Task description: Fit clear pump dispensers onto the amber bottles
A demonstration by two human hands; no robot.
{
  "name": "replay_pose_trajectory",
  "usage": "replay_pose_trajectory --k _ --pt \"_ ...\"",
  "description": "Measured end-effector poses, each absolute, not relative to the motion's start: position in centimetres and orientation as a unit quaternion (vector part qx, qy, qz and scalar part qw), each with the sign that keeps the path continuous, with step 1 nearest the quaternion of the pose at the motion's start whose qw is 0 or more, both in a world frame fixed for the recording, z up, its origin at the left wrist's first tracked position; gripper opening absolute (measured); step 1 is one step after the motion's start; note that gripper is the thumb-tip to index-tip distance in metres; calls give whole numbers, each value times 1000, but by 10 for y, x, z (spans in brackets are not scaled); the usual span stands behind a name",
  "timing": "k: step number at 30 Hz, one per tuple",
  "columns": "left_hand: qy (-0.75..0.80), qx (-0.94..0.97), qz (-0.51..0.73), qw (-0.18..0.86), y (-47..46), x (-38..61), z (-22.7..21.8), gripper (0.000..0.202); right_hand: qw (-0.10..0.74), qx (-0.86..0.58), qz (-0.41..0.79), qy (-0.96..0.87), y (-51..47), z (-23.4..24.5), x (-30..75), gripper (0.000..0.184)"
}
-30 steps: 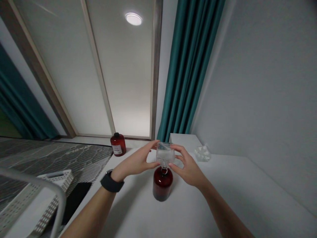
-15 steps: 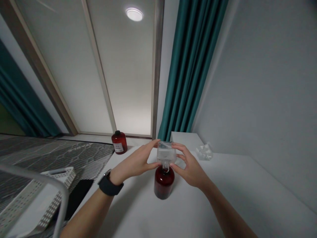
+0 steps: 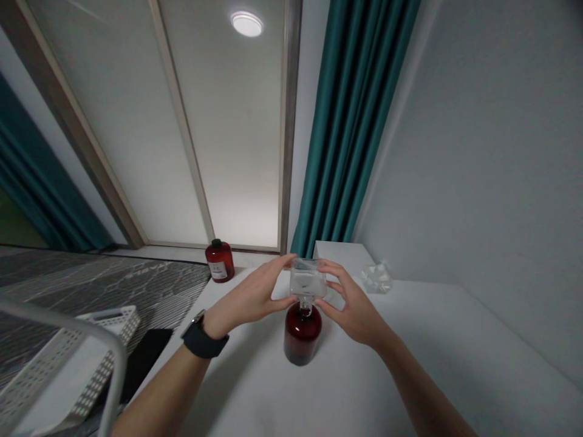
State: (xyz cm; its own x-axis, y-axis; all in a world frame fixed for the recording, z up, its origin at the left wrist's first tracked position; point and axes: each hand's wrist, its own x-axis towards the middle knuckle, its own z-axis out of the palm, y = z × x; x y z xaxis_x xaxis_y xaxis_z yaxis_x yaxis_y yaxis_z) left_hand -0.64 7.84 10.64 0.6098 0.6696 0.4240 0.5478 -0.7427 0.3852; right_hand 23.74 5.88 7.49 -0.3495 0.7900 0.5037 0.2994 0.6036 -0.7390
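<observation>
A clear, squarish bottle (image 3: 308, 280) is held upside down, its neck at the mouth of a dark red bottle (image 3: 302, 338) that stands upright on the white table (image 3: 255, 388). From the left, my left hand (image 3: 262, 291) grips the clear bottle, thumb low and fingertips at its upper edge. My right hand (image 3: 350, 303) grips the same bottle from the right, thumb near the neck. Whether the neck sits inside the red bottle's opening is hard to make out. A dark watch (image 3: 204, 337) is on my left wrist.
Another red bottle (image 3: 219, 262), with a dark cap and white label, stands at the table's far left corner. Crumpled clear plastic (image 3: 376, 278) lies by a white box (image 3: 341, 250). Left of the table are a white basket (image 3: 98, 358), a grey rail (image 3: 117, 364) and a black object (image 3: 146, 361).
Hardly anything differs. Both hands still hold the clear bottle inverted over the red one, and the bottle looks very slightly shifted to the right.
</observation>
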Motion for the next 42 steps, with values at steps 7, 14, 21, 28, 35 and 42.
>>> replay_pose_trajectory --k 7,14,21,28,35,42 --pt "336 892 283 111 78 -7 107 74 457 -351 260 -775 59 73 237 46" --pt "330 890 293 113 77 -7 108 73 462 -349 252 -776 59 72 238 45" --pt "327 890 295 114 78 -6 108 70 465 -347 244 -777 60 70 238 45" --pt "327 892 292 112 76 -6 110 70 461 -347 234 -782 58 72 238 46" --pt "323 890 301 111 75 -5 111 70 459 -350 229 -784 57 72 238 47" --pt "323 890 301 112 73 -5 114 70 460 -349 213 -788 57 73 237 47"
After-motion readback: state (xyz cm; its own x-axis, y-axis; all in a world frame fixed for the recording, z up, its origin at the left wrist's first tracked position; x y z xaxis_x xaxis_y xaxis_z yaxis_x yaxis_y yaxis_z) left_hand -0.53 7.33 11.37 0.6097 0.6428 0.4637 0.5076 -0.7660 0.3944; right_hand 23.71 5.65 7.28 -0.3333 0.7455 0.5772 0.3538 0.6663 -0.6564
